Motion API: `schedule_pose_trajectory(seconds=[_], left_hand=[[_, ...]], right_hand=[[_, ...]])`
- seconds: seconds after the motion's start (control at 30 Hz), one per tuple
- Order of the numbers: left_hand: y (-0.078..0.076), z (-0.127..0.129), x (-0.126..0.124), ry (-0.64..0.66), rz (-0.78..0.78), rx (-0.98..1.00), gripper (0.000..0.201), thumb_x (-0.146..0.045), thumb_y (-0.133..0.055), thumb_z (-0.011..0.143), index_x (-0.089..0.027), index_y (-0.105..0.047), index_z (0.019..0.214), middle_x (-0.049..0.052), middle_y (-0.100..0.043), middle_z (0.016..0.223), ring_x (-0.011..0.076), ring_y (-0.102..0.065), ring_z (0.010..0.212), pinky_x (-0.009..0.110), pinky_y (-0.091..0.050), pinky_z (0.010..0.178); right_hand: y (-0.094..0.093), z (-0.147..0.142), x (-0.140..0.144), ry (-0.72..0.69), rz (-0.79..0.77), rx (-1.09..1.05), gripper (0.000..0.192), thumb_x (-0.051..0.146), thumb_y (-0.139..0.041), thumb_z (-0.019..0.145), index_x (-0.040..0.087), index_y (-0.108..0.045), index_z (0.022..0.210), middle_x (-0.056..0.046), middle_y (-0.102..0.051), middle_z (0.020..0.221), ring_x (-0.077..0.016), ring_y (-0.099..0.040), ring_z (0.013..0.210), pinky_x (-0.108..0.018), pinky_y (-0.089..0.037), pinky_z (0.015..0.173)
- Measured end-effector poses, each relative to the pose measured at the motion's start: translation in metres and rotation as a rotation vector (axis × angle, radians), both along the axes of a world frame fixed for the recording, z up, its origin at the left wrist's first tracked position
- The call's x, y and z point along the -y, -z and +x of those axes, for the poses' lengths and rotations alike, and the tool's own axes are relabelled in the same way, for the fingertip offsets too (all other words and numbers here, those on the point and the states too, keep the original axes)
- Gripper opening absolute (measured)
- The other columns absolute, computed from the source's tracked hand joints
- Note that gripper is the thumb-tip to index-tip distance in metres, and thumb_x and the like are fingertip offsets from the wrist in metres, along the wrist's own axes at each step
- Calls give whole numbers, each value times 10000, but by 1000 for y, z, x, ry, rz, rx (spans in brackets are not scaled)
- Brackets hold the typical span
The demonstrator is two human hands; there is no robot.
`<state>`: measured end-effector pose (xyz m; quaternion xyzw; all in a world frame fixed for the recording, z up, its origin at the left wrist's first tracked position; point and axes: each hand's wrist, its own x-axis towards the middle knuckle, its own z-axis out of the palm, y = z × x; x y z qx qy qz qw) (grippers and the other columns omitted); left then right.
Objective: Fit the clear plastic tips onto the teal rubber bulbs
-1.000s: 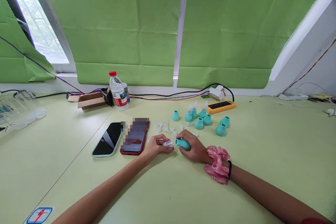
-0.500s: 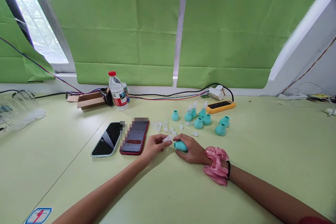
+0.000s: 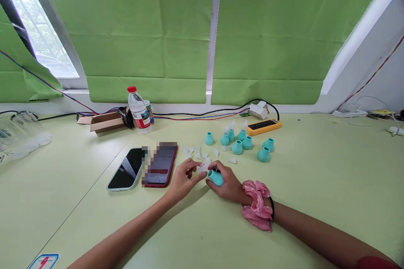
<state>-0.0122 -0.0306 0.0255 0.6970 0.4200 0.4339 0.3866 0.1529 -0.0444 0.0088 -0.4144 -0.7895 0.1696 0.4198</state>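
My right hand (image 3: 227, 184) grips a small teal rubber bulb (image 3: 216, 178) just above the pale green table (image 3: 195, 227). My left hand (image 3: 184, 178) pinches a clear plastic tip (image 3: 204, 166) held against the bulb's mouth. A pink scrunchie (image 3: 256, 211) sits on my right wrist. Behind the hands lie several loose clear tips (image 3: 195, 151) and several more teal bulbs (image 3: 236, 147), some with clear tips on them.
Two phones lie left of my hands, a black one (image 3: 126, 169) and a red one (image 3: 160, 164). A water bottle (image 3: 138, 110), a cardboard box (image 3: 105, 122), a yellow power strip (image 3: 264, 125) and cables line the back edge. Clear plastic ware (image 3: 19, 136) stands far left.
My hands lifted the bulb and the clear tip slightly and turned them; the tip now points up against the bulb's mouth. The view shifted a little to the right.
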Motion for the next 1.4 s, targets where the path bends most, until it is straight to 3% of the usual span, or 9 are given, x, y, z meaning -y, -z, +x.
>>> schedule_pose_trajectory(seconds=[0.27,0.37,0.47,0.7,0.97,1.03,1.2,1.3,1.4], left_hand=[[-1,-2,-5,229,-440,321,370,-309,-703,539,-107,-548,808,34,-586,623,111,-510,499,244,-416,522],[-3,-3,-7,273,-492,338,382,-344,-699,550,-88,-572,803,56,-595,631,119,-518,516,250,-417,525],[-3,-2,-6,271,-408,260,382,-386,-671,581,-92,-592,810,33,-570,595,106,-485,495,237,-402,505],[-8,-4,1,187,84,-258,295,-396,-477,759,-145,-619,817,-18,-478,537,82,-367,499,190,-283,479],[-5,-4,-1,239,77,-314,325,-402,-469,754,-111,-612,772,-20,-439,523,75,-304,486,186,-252,452],[-3,-3,-1,244,43,-281,334,-405,-467,755,-103,-604,791,-23,-418,515,75,-306,487,186,-242,445],[-1,-3,2,232,58,-225,322,-394,-464,760,-98,-590,763,-34,-354,520,66,-272,497,180,-221,435],[-3,-3,4,216,77,-220,306,-378,-455,769,-102,-587,761,-36,-365,516,63,-277,494,176,-226,435],[-7,-2,8,211,100,-235,286,-357,-458,771,-105,-591,746,-38,-377,504,58,-282,480,172,-229,428]], right_hand=[[9,2,-10,36,63,-2,188,249,-598,651,199,-560,827,-15,-576,726,-149,-551,662,-261,-437,609],[10,3,-14,13,89,-7,166,235,-583,688,215,-590,852,-20,-578,710,-146,-548,644,-257,-444,579],[9,2,-13,0,129,23,151,206,-547,713,221,-586,859,-24,-585,689,-159,-538,661,-271,-444,578],[12,4,-10,54,162,91,244,142,-520,642,194,-519,881,-37,-581,770,-165,-541,701,-283,-450,638],[14,6,-10,68,170,271,301,90,-473,603,163,-520,892,-64,-567,765,-186,-534,709,-286,-434,612],[10,4,-9,50,76,180,271,100,-487,602,165,-524,862,-31,-565,691,-159,-525,628,-263,-422,581],[-3,-1,-9,-101,-390,-132,214,135,-566,565,149,-549,779,22,-550,631,-103,-494,556,-186,-373,498],[-12,0,-11,-150,-629,-195,201,117,-609,499,132,-563,694,38,-518,610,-85,-469,544,-165,-340,464],[-20,4,-12,-304,-895,-222,113,128,-594,521,125,-542,621,58,-460,513,-53,-409,439,-160,-305,399]])
